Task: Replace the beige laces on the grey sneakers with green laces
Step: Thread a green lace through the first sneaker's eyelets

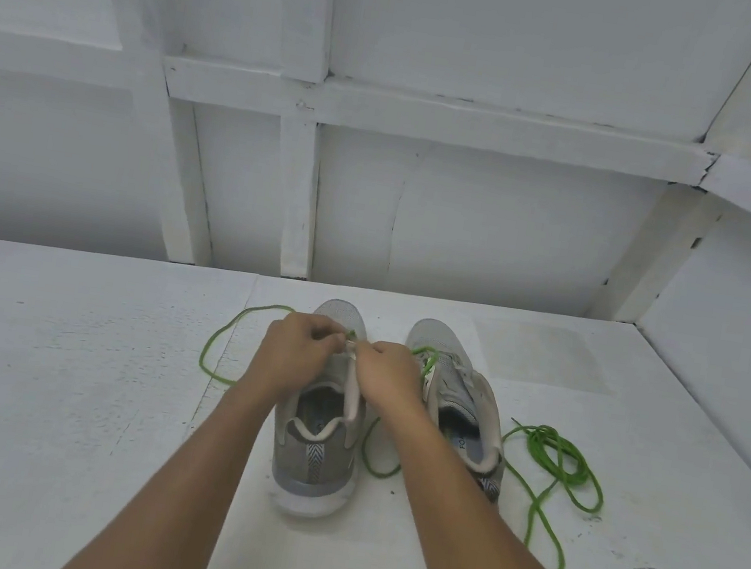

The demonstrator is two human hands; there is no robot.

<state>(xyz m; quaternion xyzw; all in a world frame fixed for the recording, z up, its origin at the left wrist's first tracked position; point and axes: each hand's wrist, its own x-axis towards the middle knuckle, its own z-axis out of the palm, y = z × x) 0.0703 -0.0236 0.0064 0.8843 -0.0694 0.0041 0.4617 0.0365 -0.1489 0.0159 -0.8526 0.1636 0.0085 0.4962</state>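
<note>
Two grey sneakers stand side by side on a white table, heels toward me. Over the left sneaker (pixel 313 460), my left hand (pixel 297 353) and my right hand (pixel 387 373) meet above the eyelets near the toe, both pinching a green lace (pixel 213 343) at the tongue. One end of that lace loops out to the left on the table; the other trails between the shoes. The right sneaker (pixel 464 395) leans slightly, with some green lace at its front eyelets. A second green lace (pixel 551 461) lies loosely coiled to its right.
The white table (pixel 56 383) runs to a white panelled wall (pixel 472 211) close behind the shoes' toes. A side wall closes in at the right. No beige laces can be made out.
</note>
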